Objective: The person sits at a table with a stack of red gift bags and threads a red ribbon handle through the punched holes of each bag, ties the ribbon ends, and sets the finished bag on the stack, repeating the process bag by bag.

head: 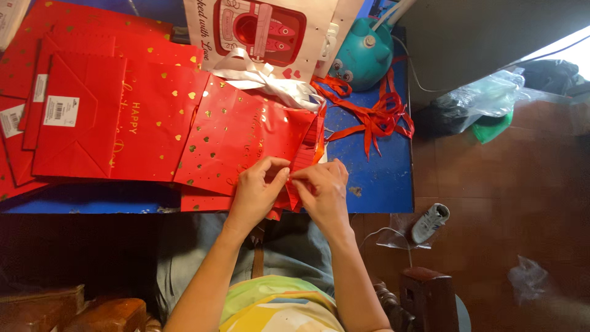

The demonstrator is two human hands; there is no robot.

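Head view: both hands on red bag.

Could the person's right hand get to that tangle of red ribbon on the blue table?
Probably yes: the red ribbon lies uncovered on the blue table, just beyond the right hand, though that hand is pinching the red gift bag.

1. Glossy red paper gift bag with shiny gold foil hearts, pinched by both hands.
2. Satin-sheen red ribbons and white ribbon.
3. Smooth painted blue counter, slightly scuffed.
4. Crinkled clear plastic bag.
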